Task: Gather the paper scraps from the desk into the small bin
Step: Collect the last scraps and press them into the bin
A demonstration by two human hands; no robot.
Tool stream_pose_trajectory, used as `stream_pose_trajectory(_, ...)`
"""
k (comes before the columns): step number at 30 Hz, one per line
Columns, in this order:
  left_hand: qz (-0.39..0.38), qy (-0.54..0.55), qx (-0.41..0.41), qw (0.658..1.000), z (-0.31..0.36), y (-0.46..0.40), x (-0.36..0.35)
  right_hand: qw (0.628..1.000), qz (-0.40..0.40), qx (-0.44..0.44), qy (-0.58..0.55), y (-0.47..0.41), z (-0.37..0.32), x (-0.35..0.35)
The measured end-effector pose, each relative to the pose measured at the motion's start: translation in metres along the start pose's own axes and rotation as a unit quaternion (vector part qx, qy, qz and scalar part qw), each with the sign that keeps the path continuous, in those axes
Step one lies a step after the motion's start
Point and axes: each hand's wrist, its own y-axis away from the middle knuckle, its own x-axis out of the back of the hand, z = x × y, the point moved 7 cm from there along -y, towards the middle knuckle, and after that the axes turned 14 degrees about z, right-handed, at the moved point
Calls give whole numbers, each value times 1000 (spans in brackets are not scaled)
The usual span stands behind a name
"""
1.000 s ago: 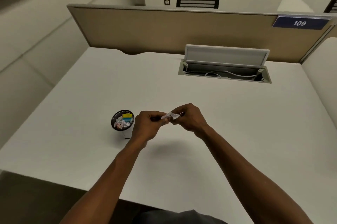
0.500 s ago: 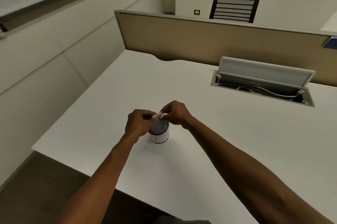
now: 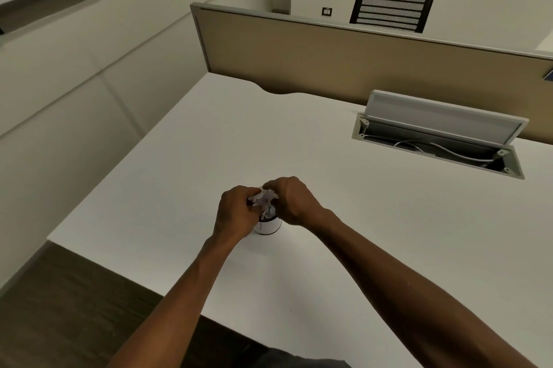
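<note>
Far beyond the right hand (image 3: 294,201) lies an open grey cable tray (image 3: 440,140). Both hands, left hand (image 3: 238,213) too, pinch a crumpled white paper scrap (image 3: 264,198) directly above the small white cylindrical bin (image 3: 269,225).

One head-worn camera looks forward and down, close over the desk (image 3: 329,218).

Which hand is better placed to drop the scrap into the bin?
Either, with a slight edge to the right hand: both it and the left hand pinch the crumpled paper scrap directly above the small bin, but the left covers part of the bin.
</note>
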Motion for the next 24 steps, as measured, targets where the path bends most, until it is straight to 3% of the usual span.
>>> stream_pose_trajectory(4,46,30,-46,997,3,11,7,998,32,38,-24,17,1,-1)
stream_pose_trajectory(15,66,37,-88,993,-5,34,10,986,131,-14,-102,23,19,-1)
stream_pose_trajectory(19,53,24,-89,994,-8,36,4,980,146,-30,-130,19,19,-6)
stream_pose_trajectory(24,22,9,-106,994,-12,47,-6,980,183,-5,-83,22,19,-3)
